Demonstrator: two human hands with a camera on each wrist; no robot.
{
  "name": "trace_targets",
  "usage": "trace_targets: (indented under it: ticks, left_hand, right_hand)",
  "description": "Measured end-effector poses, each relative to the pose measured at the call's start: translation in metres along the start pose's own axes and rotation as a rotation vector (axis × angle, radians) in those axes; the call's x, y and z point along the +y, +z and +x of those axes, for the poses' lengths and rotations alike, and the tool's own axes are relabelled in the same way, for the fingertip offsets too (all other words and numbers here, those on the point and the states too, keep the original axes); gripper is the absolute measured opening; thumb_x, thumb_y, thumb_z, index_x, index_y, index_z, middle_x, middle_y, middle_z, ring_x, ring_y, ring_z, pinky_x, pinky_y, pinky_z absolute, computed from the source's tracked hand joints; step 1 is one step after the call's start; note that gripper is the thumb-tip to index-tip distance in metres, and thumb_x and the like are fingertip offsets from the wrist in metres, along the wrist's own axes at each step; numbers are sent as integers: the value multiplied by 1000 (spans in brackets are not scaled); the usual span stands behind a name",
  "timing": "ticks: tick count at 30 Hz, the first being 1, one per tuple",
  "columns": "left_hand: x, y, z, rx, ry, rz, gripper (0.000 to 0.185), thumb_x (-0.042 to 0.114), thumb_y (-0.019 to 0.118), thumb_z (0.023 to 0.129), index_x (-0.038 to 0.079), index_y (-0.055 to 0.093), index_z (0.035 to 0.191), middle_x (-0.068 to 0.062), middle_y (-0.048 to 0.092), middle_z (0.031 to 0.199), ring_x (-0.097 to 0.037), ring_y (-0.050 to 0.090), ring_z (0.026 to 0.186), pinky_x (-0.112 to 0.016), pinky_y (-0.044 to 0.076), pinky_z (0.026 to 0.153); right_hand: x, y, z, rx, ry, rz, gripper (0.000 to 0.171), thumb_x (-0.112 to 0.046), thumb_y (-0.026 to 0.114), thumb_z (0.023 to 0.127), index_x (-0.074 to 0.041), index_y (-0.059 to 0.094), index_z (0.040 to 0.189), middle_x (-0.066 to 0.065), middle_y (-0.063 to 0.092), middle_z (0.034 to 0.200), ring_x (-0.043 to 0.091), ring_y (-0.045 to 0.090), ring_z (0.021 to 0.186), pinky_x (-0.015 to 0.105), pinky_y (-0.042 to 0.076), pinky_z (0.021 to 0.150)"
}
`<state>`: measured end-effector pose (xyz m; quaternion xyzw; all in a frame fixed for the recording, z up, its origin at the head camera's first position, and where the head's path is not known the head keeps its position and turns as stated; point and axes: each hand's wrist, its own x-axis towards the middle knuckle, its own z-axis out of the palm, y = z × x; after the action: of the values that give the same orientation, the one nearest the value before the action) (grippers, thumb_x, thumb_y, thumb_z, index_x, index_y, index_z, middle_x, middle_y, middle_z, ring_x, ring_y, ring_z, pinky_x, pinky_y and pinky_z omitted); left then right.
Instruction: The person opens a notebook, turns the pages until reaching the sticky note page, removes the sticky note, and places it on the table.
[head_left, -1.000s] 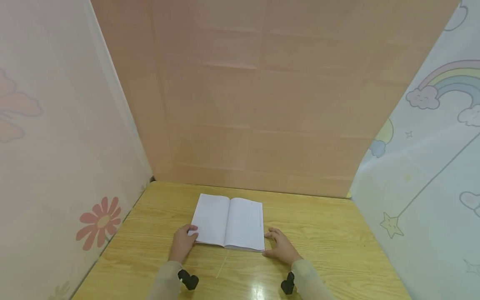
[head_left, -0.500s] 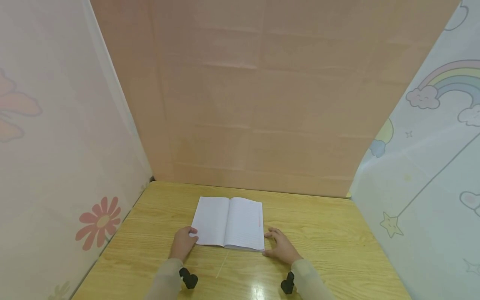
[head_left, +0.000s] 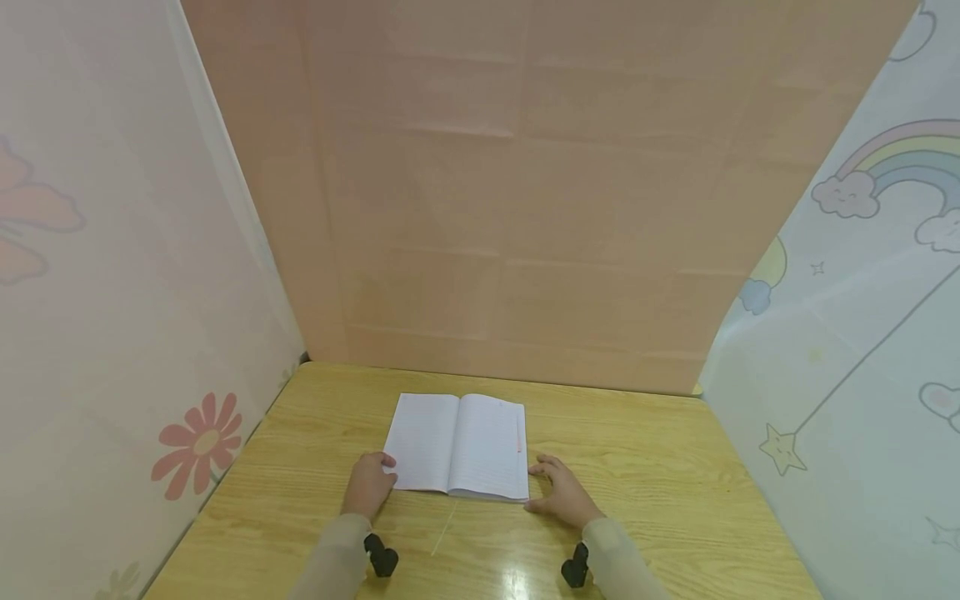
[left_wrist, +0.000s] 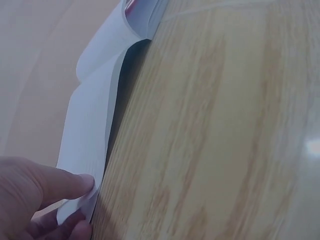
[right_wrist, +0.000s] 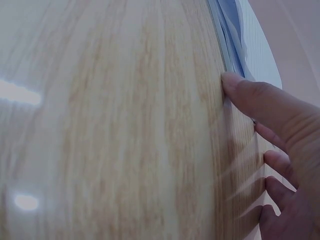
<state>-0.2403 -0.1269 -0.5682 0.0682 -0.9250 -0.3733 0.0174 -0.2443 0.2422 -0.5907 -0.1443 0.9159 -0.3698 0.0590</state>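
An open notebook (head_left: 457,446) lies flat on the wooden worktop (head_left: 645,492), a little toward the far side and centred between the two arms, its lined pages facing up. The left hand (head_left: 367,483) sits at the near left corner, and the left wrist view shows its thumb (left_wrist: 60,182) on top of the page corner with a finger tucked below — a light pinch on the lowest sheets of that side. The right hand (head_left: 562,493) rests on the worktop just beside the near right corner, fingers spread and relaxed, one fingertip (right_wrist: 232,82) touching the stacked page edges and gripping nothing. This reads as the settling step, the book being steadied at both lower corners. A next move, whether turning a leaf or closing the cover, would call for one hand to pin its side while the other lifts — gently, since thin paper creases easily.
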Motion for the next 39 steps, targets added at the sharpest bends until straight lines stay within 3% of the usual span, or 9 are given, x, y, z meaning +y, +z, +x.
trace_targets:
  ticks: [6,12,18,23,30,34,39]
  left_hand:
    - [2,1,-4,92,35,101,12,7,76,76,6,73,88,-22,62,99,-38,59,94,-53,48,84]
    - [1,-1,-6,117,62,120,13,8,77,75,6,74,88,-22,63,100,-42,58,97,-56,47,86]
    - [5,-2,-6,128,45,78,16,7,75,78,4,74,93,-23,63,103,-42,58,101,-56,48,87]
    - [21,-6,-3,166,49,-15,20,12,73,83,6,74,103,-23,58,113,-42,55,107,-53,51,82]
    - [64,-1,-2,172,227,-261,24,5,72,85,4,69,108,-19,56,111,-36,54,106,-46,50,86]
    - [88,11,-5,160,340,-332,24,2,72,83,6,68,107,-15,56,106,-28,53,97,-46,51,83]
    - [112,30,-12,64,431,-369,24,6,72,85,8,67,109,-8,55,105,-28,53,96,-43,52,83]
  right_hand:
    - [0,0,0,5,-7,-3,65,-32,87,68,-6,61,121,22,41,146,48,38,132,62,33,106]
    - [1,0,0,2,-14,6,64,-32,87,68,-6,61,121,22,40,146,48,37,133,62,33,106]
    - [0,0,-1,-3,-11,14,64,-33,87,69,-6,61,121,22,40,147,48,37,133,62,33,106]
    - [-2,-1,-3,-4,-12,12,64,-33,86,70,-6,61,122,22,39,147,48,37,133,62,33,105]
    - [-4,-3,-3,-6,-10,22,64,-31,86,70,-5,61,122,23,38,147,49,36,133,63,33,105]
    - [-6,-2,-4,-6,-9,19,64,-31,86,70,-5,60,122,23,38,147,49,36,133,63,33,105]
    - [-8,-3,-4,0,-16,23,62,-29,86,70,-4,61,121,24,39,146,50,36,132,64,33,104]
